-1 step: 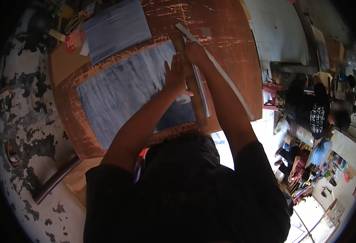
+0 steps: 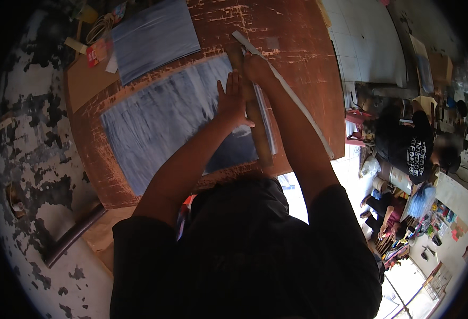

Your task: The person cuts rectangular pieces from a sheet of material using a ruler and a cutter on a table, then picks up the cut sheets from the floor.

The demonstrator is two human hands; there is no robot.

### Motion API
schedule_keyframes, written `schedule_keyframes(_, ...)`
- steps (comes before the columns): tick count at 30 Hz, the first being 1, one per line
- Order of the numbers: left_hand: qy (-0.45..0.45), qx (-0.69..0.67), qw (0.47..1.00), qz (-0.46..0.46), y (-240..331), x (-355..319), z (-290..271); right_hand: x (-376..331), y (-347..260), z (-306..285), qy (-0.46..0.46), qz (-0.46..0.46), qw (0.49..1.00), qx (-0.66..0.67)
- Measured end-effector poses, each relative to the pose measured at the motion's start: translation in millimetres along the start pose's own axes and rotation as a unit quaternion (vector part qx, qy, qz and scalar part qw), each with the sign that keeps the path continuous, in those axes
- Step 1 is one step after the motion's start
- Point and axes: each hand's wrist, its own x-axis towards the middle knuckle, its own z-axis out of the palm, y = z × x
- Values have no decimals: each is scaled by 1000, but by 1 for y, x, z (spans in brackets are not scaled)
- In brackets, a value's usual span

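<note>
sheet [image 2: 154, 122], grey and streaky, lies flat on the brown, scratched table [image 2: 308, 53]. a wooden stick [image 2: 261, 137] lies on top by the sheet's right edge, going from near to far. the left hand [image 2: 231, 106] is spread wide on the sheet, and its thumb reaches the stick's left side. the right hand [image 2: 258, 69] is farther away, curled by the far part of the stick; i cannot tell what it holds, as its fingers are hidden. a long pale strip [image 2: 302, 109] runs along the right side of the right arm. another grey sheet [image 2: 156, 40] lies far left, near some cord [image 2: 100, 29].
</note>
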Motion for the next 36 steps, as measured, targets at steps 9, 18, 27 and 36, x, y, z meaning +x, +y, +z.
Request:
schedule_keyframes(9,11,10,1000,-12,-3,-5,3,9,-8,-1,-60,-20,998,-28)
schedule_keyframes(18,7,2,1000,-19,-3,-6,2,-146,-27,7,-80,73,991,82)
schedule_keyframes(27,11,-11,1000,-18,-5,-4,9,-319,-59,-7,-137,330,907,221)
schedule_keyframes(36,-9,-7,1000,-17,-4,-4,8,-375,-52,-26,-220,294,910,192)
